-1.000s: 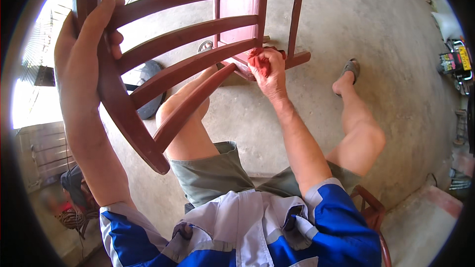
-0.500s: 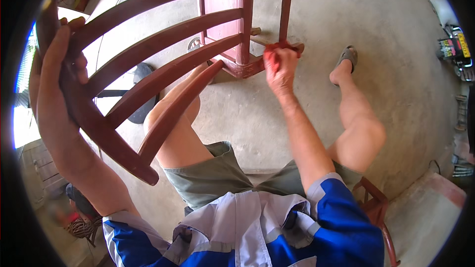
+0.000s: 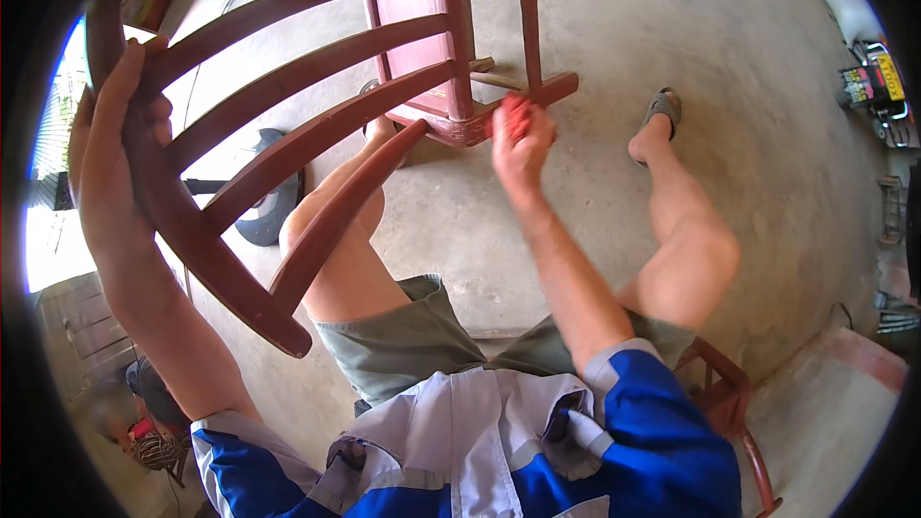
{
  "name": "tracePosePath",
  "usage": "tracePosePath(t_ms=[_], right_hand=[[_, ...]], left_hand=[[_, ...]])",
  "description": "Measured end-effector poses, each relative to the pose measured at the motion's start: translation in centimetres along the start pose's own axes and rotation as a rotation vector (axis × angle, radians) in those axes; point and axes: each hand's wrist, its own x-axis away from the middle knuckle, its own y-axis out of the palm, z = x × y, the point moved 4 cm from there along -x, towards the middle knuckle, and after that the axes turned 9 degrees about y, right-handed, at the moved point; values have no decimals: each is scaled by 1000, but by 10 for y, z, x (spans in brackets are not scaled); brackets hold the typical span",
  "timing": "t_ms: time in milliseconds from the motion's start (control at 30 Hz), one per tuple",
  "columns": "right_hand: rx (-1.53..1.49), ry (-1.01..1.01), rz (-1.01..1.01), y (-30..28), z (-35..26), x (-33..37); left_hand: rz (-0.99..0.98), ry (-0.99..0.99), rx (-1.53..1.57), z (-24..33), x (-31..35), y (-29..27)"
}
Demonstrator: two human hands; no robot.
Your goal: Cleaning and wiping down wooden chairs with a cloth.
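A reddish-brown wooden chair (image 3: 219, 264) is tipped over in front of me, its curved back slats reaching toward my left side. My left hand (image 3: 117, 91) is closed around the back's frame at the upper left, fingers curled over the wood. Bunched in my closed right hand (image 3: 523, 155) is a red cloth (image 3: 515, 117). The cloth is beside the corner where the seat and a rail meet; whether it touches the wood is hard to tell.
Below the slats stands a round black base (image 3: 271, 201). Another reddish-brown wooden piece of furniture (image 3: 724, 393) is by my right hip. My sandalled right foot (image 3: 657, 125) rests on the concrete floor (image 3: 595, 230). Tools and a black-and-yellow item (image 3: 875, 86) line the far right.
My right hand and the cloth have moved left and slightly down, off the end of the lower rail toward the seat corner. The chair has shifted slightly left, still held by my left hand.
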Motion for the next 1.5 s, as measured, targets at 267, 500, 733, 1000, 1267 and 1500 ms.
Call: tracePosePath(t_ms=[267, 500, 733, 1000, 1267, 1500], right_hand=[[-96, -10, -106, -3, -75, 32], [-663, 869, -257, 19, 74, -47], [-375, 886, -501, 20, 86, -86], [-105, 429, -296, 9, -14, -5], [-379, 479, -803, -9, -87, 32], [-562, 578, -779, -80, -147, 52]], left_hand=[[-46, -55, -5, -1, 2, 1], [-27, 8, -108, 11, 6, -8], [-22, 47, -86, 20, 8, -8], [-93, 135, -1, 38, 6, 3], [-33, 315, 58, 47, 18, 14], [-76, 175, 123, 63, 25, 6]])
